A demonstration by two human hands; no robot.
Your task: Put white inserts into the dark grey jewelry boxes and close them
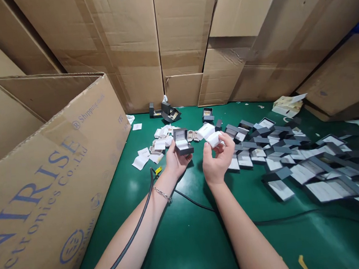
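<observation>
In my left hand rests a small dark jewelry box, lid raised, its pale lining facing me. My right hand pinches a folded white paper a little to the right of that box. Just beyond the two hands lie white paper slips in a loose pile, and another white sheet sits behind the right hand. Small beige boxes stand between the hands on the green table.
Many open dark boxes spread over the right side. More boxes stand at the back. A large carton fills the left, and cardboard walls close the rear. A black cable crosses my left forearm.
</observation>
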